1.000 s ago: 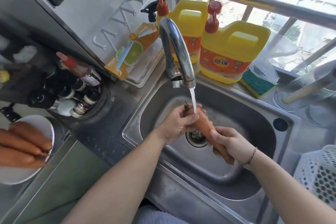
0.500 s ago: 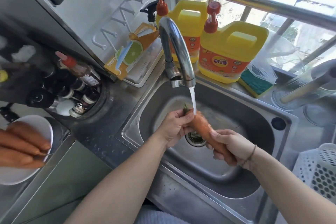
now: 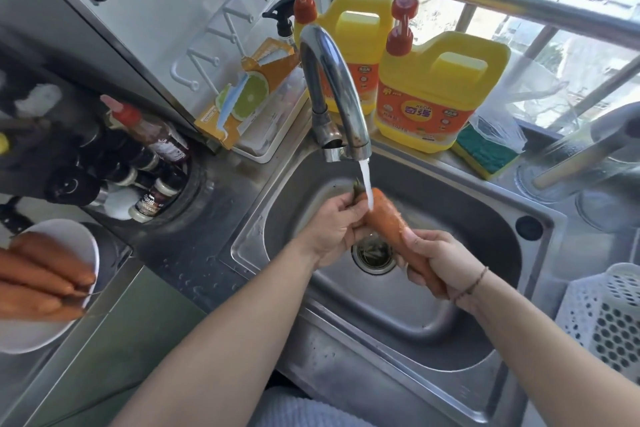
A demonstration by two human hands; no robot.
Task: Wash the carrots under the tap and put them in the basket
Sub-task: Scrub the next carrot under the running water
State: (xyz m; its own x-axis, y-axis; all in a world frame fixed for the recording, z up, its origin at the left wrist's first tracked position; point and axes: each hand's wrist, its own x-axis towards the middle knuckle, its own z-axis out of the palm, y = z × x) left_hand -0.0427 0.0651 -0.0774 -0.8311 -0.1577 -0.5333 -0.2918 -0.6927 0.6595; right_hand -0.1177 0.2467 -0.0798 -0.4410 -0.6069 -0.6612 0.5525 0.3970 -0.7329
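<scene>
Left to right: white plate [image 3: 52, 336] on the tabletop stages the unwashed carrots [image 3: 41, 274], about four, edge cropped. Left hand [image 3: 334, 225] grip pinches the stem end of one carrot [image 3: 386, 222], held angled over the sink [image 3: 485, 218] drain so the tap [image 3: 332, 87] stream hits the thick end. Right hand [image 3: 440, 263] grip wraps the tip. One white basket [image 3: 609, 315] waits at right; contents not visible.
</scene>
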